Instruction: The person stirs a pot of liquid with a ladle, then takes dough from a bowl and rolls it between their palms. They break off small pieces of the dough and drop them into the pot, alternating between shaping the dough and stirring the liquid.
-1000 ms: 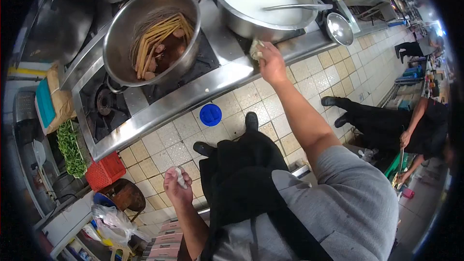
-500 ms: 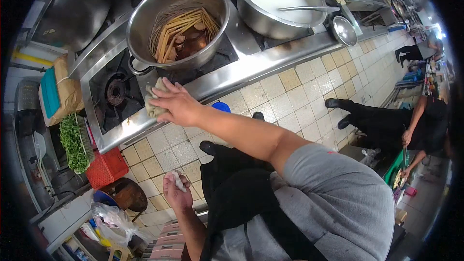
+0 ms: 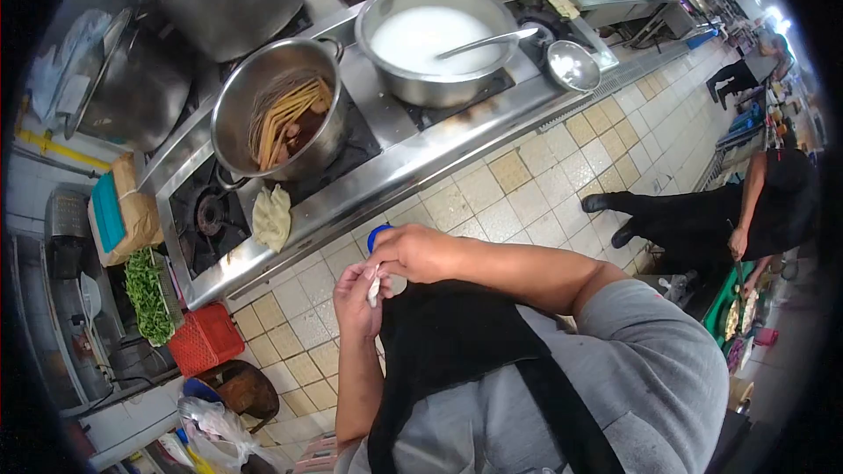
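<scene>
My two hands meet in front of the black apron, over the tiled floor. My left hand (image 3: 353, 303) is closed around a small crumpled white wad (image 3: 375, 288), which looks like tissue or thin cloth. From the right, my right hand (image 3: 413, 253) reaches in, its fingers curled and pinching at the top of the same white wad. A beige cloth (image 3: 271, 218) lies on the stove's steel front edge, just in front of a pot (image 3: 226, 136) holding brown liquid, long yellowish sticks and pale chunks.
A wide steel bowl (image 3: 421, 88) of white liquid with a ladle stands on the stove (image 3: 421, 149). A strainer-like steel bowl (image 3: 573, 67) sits at the edge. Greens (image 3: 149, 298) and a red basket (image 3: 205, 340) are at left. Another person (image 3: 755, 211) works at right.
My right hand has let go of the beige cloth, leaving it on the stove edge, and has come back to my left hand at the white wad. The view has shifted.
</scene>
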Tool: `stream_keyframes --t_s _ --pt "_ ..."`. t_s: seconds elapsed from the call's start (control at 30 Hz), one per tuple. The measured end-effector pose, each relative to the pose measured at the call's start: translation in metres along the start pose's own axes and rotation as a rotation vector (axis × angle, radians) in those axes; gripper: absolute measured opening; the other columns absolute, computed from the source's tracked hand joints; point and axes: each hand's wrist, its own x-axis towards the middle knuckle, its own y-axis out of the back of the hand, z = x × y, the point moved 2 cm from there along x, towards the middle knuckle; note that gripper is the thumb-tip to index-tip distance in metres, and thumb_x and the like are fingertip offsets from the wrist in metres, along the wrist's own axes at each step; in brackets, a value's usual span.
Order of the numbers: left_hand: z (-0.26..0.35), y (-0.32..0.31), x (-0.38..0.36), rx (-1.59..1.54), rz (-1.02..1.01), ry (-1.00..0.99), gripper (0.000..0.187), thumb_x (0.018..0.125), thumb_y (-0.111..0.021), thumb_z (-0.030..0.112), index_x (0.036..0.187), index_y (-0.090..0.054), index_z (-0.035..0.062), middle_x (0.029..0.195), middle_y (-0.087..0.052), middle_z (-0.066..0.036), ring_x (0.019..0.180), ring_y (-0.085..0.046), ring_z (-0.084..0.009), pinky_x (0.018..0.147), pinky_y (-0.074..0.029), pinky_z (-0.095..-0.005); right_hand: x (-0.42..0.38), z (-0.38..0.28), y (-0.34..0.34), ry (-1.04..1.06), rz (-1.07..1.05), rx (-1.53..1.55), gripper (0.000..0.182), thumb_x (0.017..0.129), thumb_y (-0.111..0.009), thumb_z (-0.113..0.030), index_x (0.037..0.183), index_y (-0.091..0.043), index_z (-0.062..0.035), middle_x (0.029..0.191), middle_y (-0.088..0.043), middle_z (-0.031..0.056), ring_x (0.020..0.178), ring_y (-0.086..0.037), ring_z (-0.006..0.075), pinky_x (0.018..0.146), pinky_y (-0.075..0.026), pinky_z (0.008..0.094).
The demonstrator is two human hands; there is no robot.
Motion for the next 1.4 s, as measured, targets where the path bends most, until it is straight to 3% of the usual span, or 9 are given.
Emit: stream_keyframes --t_s 0.3,0.4,0.47,0.57,0.83,0.97,1.13,1.3,1.4 --pt "-0.013 -0.111 0.024 0.091 -0.253 -0.005 0.01 0.088 -0.061 0.007 0.096 -0.059 0.0004 0.084 -0.065 -0.012 0.067 -0.062 -0.0174 0.056 -0.05 -0.0276 -0.06 0.0 0.108 -0.03 0.139 0.033 0.014 0.079 -0.065 -0.007 0.091 -0.07 -0.006 0.082 -0.064 0.0135 0.081 -0.063 0.0342 0.073 -0.05 0.0399" --pt "-0.003 -0.125 0.029 0.096 -0.284 -0.026 0.01 0.088 -0.062 0.007 0.096 -0.06 0.0011 0.083 -0.066 -0.011 0.067 -0.062 -0.0165 0.056 -0.051 -0.0274 -0.068 0.0 0.127 -0.014 0.207 0.054 0.012 0.083 -0.065 -0.007 0.094 -0.069 -0.0042 0.082 -0.066 0.0097 0.075 -0.065 0.0256 0.07 -0.051 0.0344" --pt "0.003 -0.126 0.037 0.067 -0.276 -0.078 0.011 0.089 -0.062 0.008 0.098 -0.061 0.0028 0.084 -0.066 -0.012 0.066 -0.062 -0.0161 0.056 -0.052 -0.0271 -0.071 0.014 0.138 -0.327 0.328 0.577 0.013 0.089 -0.063 -0.006 0.101 -0.067 -0.0027 0.083 -0.066 0.0038 0.076 -0.063 0.014 0.069 -0.052 0.0276" --pt "0.01 -0.129 0.047 -0.05 -0.245 -0.087 0.011 0.091 -0.059 0.011 0.1 -0.06 0.0031 0.087 -0.066 -0.013 0.068 -0.062 -0.0171 0.057 -0.052 -0.028 -0.072 0.02 0.165 -0.342 0.418 0.692 0.018 0.093 -0.059 -0.008 0.109 -0.065 -0.0018 0.084 -0.065 0.0024 0.076 -0.06 0.0085 0.068 -0.051 0.0245" --pt "0.03 -0.13 0.096 -0.079 -0.325 -0.046 0.022 0.098 -0.051 0.02 0.11 -0.056 0.0028 0.094 -0.064 -0.014 0.072 -0.061 -0.0191 0.058 -0.049 -0.0274 -0.053 0.051 0.209 -0.326 0.606 0.842 0.019 0.095 -0.055 -0.012 0.108 -0.065 -0.0021 0.082 -0.06 -0.0002 0.065 -0.053 0.0064 0.061 -0.048 0.0222" --pt "0.049 -0.129 0.118 -0.089 -0.41 -0.046 0.019 0.095 -0.054 0.013 0.11 -0.056 0.0019 0.098 -0.063 -0.013 0.073 -0.059 -0.0166 0.059 -0.048 -0.0253 -0.034 0.043 0.23 -0.385 0.653 0.5 0.019 0.093 -0.058 -0.012 0.108 -0.065 -0.0026 0.08 -0.062 -0.0002 0.064 -0.052 0.0066 0.06 -0.045 0.0208" --pt "0.065 -0.123 0.139 -0.043 -0.439 -0.055 0.019 0.092 -0.057 0.007 0.111 -0.056 0.0008 0.099 -0.063 -0.013 0.074 -0.059 -0.0162 0.059 -0.048 -0.0254 -0.015 0.048 0.249 -0.327 0.71 0.419 0.018 0.092 -0.061 -0.011 0.106 -0.066 -0.0014 0.083 -0.065 0.0017 0.063 -0.052 0.0063 0.059 -0.045 0.0205" --pt "0.071 -0.116 0.155 0.178 -0.384 -0.091 0.021 0.092 -0.057 0.008 0.111 -0.056 -0.0005 0.097 -0.064 -0.014 0.076 -0.061 -0.0174 0.059 -0.049 -0.0253 -0.001 0.058 0.272 -0.614 0.705 0.111 0.013 0.089 -0.065 -0.012 0.097 -0.069 -0.0022 0.074 -0.065 0.0002 0.056 -0.049 0.0048 0.052 -0.043 0.0212" --pt "0.072 -0.119 0.16 0.101 -0.377 -0.093 0.021 0.093 -0.056 0.007 0.112 -0.054 -0.0007 0.097 -0.063 -0.015 0.075 -0.061 -0.0173 0.058 -0.049 -0.0245 0.013 0.06 0.279 -0.634 0.696 0.051 0.013 0.087 -0.067 -0.013 0.089 -0.068 -0.0003 0.071 -0.064 -0.0009 0.056 -0.05 0.005 0.053 -0.043 0.0217"
